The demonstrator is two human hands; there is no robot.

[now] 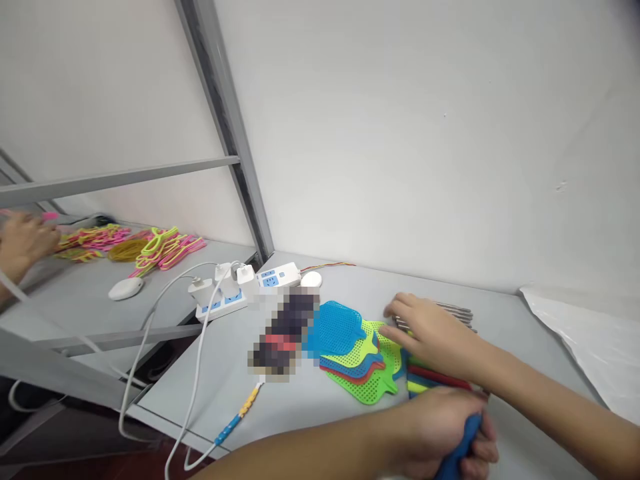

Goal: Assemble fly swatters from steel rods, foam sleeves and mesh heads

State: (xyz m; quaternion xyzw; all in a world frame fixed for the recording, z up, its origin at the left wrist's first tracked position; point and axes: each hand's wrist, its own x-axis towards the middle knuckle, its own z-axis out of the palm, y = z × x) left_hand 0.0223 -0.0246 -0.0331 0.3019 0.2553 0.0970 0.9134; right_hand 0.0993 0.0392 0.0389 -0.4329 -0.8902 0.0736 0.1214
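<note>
My left hand [445, 427] is closed around a blue handle-like piece [460, 450] low in the view; its lower end runs out of the picture. Above it, my right hand [427, 333] reaches over a bunch of thin metal rods [457, 311], fingers apart and pointing left. Whether its fingertips touch the rods I cannot tell. Between the hands lie several coloured handles [417, 385] in red, blue, yellow and green, partly covered. Left of my right hand, perforated fly swatter heads overlap in a fanned pile, a blue one [337, 327] on top and a green one [367, 390] lowest.
A pixelated object [285, 333] with a charging cable [235, 420] lies left of the swatter heads. Behind it are power strips [277, 275] with chargers and a white round item [311, 280]. White plastic sheeting [575, 333] lies right. Another person's hand [30, 237] is beyond the metal frame.
</note>
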